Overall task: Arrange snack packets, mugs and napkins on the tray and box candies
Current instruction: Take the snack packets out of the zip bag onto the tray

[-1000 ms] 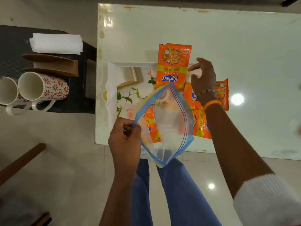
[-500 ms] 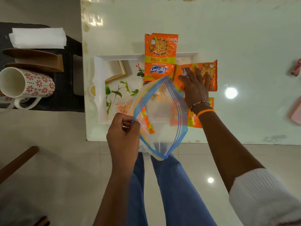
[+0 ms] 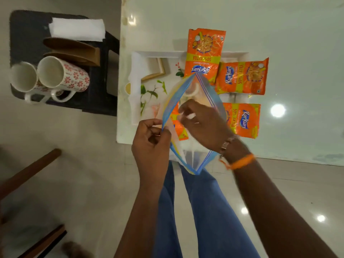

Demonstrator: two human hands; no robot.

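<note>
My left hand [image 3: 151,140] pinches the near edge of a clear zip bag [image 3: 210,94] with a blue seal, held open above the table's front edge. My right hand [image 3: 204,125] reaches into the bag's mouth with its fingers curled; what they touch is hidden. One orange snack packet [image 3: 203,54] lies across the far rim of the white floral tray [image 3: 135,86]. Two more orange snack packets [image 3: 242,77] [image 3: 242,120] lie at the tray's right side. A fourth orange packet [image 3: 178,129] shows through the bag. Two floral mugs [image 3: 63,73] [image 3: 22,77] lie on their sides at the left.
A black stool [image 3: 96,101] left of the white table [image 3: 279,25] carries the mugs, a white napkin stack [image 3: 77,29] and a brown cardboard holder [image 3: 74,53]. A wooden chair part [image 3: 28,172] juts in at lower left. My blue-trousered legs are below the bag.
My right hand left the packets at the tray's right side and came back into the bag's mouth. My left hand keeps its pinch on the bag. The view shifted.
</note>
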